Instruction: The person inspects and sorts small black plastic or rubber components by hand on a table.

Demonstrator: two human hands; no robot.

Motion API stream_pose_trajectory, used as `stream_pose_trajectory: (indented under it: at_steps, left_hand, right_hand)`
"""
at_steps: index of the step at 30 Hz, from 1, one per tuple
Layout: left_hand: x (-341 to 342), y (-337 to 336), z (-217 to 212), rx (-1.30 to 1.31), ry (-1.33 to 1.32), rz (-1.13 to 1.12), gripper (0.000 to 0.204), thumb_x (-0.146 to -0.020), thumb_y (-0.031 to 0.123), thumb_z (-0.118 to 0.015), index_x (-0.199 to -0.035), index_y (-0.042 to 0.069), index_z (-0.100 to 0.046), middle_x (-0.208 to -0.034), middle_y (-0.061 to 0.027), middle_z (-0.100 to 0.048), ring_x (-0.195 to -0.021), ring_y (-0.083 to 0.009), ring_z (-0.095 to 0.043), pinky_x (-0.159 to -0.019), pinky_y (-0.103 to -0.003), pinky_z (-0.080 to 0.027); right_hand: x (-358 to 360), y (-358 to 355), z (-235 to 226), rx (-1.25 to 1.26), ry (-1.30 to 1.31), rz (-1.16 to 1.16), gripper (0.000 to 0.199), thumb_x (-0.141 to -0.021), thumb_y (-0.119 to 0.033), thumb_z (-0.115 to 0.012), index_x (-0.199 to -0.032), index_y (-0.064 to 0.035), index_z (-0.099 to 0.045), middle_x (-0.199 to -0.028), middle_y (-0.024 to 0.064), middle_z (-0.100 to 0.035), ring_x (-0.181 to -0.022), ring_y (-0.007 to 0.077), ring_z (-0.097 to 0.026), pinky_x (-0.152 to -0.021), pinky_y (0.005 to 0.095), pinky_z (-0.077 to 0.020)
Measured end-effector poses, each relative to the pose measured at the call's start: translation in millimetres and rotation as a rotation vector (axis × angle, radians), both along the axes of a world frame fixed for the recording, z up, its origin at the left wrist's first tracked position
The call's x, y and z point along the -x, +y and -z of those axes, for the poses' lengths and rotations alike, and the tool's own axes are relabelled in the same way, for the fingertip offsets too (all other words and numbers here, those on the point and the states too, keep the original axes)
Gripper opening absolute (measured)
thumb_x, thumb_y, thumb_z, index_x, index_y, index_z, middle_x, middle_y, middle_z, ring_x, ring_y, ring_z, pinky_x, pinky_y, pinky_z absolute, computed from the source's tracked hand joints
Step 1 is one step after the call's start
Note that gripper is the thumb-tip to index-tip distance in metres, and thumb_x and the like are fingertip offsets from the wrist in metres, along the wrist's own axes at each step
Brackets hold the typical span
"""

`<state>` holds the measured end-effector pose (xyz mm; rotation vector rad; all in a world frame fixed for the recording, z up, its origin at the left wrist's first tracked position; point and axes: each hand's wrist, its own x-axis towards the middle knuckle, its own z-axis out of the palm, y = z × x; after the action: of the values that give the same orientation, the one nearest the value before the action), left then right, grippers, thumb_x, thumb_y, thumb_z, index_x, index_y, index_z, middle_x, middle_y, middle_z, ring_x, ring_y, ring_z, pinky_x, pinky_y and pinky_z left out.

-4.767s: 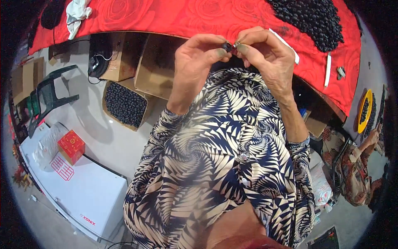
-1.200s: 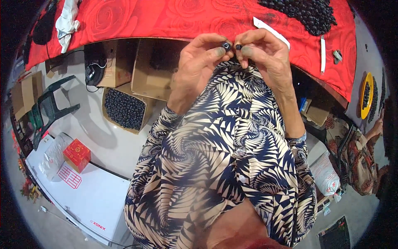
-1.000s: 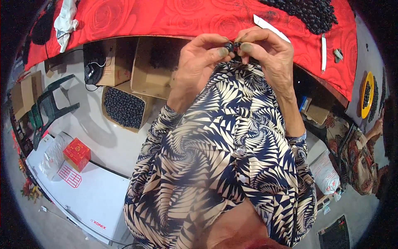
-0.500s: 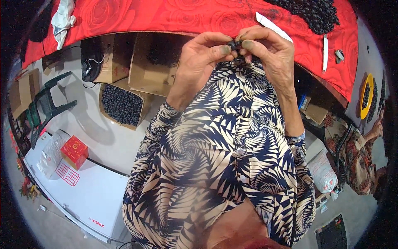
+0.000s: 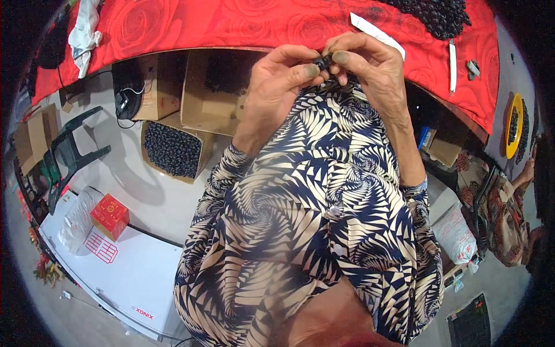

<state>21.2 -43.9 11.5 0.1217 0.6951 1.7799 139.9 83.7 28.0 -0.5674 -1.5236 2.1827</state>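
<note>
Head view: your left hand (image 5: 276, 87) and right hand (image 5: 370, 69) meet just below the edge of the red-clothed counter (image 5: 231, 23), each grip pinched narrow on one small dark part (image 5: 321, 61) held between the fingertips. Below the counter stand open brown cartons (image 5: 214, 92); one carton of dark pieces (image 5: 171, 150) sits on the floor. A small red box (image 5: 108, 216) lies lower left, beside a white board with a red square label (image 5: 102, 248).
</note>
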Motion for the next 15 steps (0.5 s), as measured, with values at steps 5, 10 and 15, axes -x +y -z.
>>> stream_pose_trajectory:
  at_steps: [5,10,15]
  left_hand:
    - [2.0,-0.8,2.5,-0.006,0.016,0.008,0.019,-0.079,-0.006,-0.059,-0.098,-0.005,-0.057,-0.088,-0.015,-0.063,-0.079,-0.0187,-0.063,-0.073,-0.025,-0.052]
    - [1.8,-1.4,3.5,0.006,0.02,0.02,0.017,-0.08,-0.004,-0.059,-0.098,-0.006,-0.057,-0.09,-0.0149,-0.062,-0.079,-0.0188,-0.063,-0.075,-0.026,-0.053]
    - [1.6,-2.0,3.3,0.013,-0.004,0.037,0.017,-0.081,-0.002,-0.06,-0.098,-0.006,-0.057,-0.09,-0.0149,-0.062,-0.079,-0.0187,-0.063,-0.076,-0.025,-0.053]
  right_hand:
    - [1.2,-1.6,-3.6,-0.062,0.005,0.011,0.009,-0.081,-0.001,-0.062,-0.088,0.0044,-0.063,-0.085,0.0084,-0.062,-0.067,0.0099,-0.057,-0.057,0.0198,-0.046]
    - [0.4,-0.2,-8.2,-0.192,-0.052,-0.015,0.007,-0.08,0.001,-0.061,-0.086,0.0035,-0.063,-0.086,0.0075,-0.062,-0.069,0.0093,-0.057,-0.058,0.0197,-0.0458]
    - [0.8,-1.8,-8.8,-0.218,-0.052,-0.028,0.006,-0.079,0.002,-0.061,-0.085,0.0035,-0.063,-0.085,0.0062,-0.062,-0.067,0.0083,-0.055,-0.058,0.0192,-0.0444]
